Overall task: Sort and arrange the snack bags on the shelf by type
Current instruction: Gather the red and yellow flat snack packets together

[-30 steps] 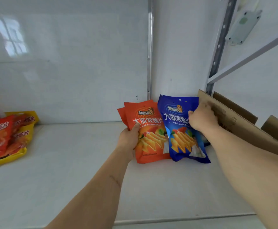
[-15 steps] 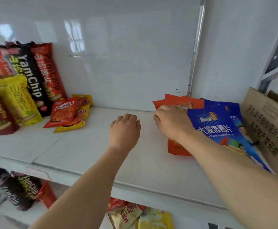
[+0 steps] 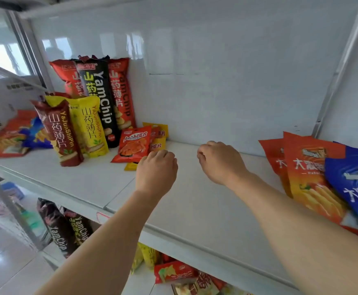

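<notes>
Over the shelf (image 3: 195,209) I see my left hand (image 3: 155,170) and right hand (image 3: 220,160), both loosely curled and holding nothing. Just past the left lie red and yellow packets (image 3: 134,144), tall yam bags (image 3: 98,103) behind; orange bags (image 3: 305,171) and a blue bag (image 3: 356,188) lean at right.

The shelf board (image 3: 195,199) looks smooth, painted white, faintly matt. Behind it the back panel (image 3: 216,71) is glossy — window light reflects at eleven o'clock. The tall yam chip bags (image 3: 101,99) and the orange bags (image 3: 308,171) at three o'clock look like shiny plastic film — crinkled. The upright post (image 3: 339,71) looks like pale metal.
</notes>
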The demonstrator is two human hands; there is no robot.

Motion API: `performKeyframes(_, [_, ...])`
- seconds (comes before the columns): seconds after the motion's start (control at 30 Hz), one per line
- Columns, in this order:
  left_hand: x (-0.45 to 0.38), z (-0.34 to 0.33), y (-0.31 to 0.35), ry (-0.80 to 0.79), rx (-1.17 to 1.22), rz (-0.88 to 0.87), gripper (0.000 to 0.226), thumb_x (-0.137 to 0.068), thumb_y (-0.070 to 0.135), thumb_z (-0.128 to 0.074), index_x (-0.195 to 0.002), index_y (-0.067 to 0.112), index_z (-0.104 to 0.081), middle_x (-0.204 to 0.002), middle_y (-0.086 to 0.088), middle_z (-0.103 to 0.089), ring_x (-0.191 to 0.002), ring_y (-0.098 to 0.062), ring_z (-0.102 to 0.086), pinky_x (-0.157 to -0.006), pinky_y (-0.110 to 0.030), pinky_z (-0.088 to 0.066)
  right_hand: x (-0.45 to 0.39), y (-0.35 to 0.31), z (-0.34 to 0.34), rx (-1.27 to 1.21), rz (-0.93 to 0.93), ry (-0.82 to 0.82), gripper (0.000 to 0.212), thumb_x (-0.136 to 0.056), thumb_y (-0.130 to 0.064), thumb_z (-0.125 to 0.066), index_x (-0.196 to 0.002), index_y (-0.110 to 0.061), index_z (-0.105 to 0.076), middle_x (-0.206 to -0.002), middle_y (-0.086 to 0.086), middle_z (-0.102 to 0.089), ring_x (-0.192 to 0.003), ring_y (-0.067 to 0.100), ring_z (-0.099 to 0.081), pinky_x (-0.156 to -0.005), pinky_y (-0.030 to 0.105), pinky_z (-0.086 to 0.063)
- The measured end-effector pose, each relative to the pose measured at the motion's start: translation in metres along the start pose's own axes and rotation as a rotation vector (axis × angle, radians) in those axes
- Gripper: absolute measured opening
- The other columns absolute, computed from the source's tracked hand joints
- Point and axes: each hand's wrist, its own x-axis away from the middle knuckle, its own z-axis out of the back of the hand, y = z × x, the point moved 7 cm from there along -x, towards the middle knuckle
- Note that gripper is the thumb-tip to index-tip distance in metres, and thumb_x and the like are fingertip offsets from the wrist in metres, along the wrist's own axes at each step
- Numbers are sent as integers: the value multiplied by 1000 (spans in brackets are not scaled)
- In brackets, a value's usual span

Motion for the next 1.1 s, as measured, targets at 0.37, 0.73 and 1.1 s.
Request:
performKeyframes(0.37, [-55, -56, -179, -142, 310, 321, 45, -102, 41, -46, -135, 13, -56, -136, -9, -57, -123, -33, -52, -95, -44, -47, -110, -57, -81, -437, -424, -66, 29, -99, -39, -46, -113, -20, -63, -115, 2, -67, -107, 26, -61, -84, 33, -48])
performKeyframes(0.73, [-76, -140, -219, -466, 488, 613, 102, -85, 77, -50, -154, 5, -24, -154, -17, -40, -140, -39, -39, -114, -48, -35, -152, -38, -173, -848, -857, -115, 49, -88, -62, -51, -106, -17, -59, -104, 10, -58, -93, 24, -58, -79, 32, -42])
performKeyframes(1.1, [-95, -154, -227, -537, 516, 612, 116, -73, 70, -73, -157, 12, -18, -154, -14, -36, -139, -37, -41, -112, -47, -39, -181, -31, -194, -1107, -1029, -134, 39, -85, -29, -75, -107, 3, -68, -97, 21, -73, -80, 33, -73, -74, 48, -61])
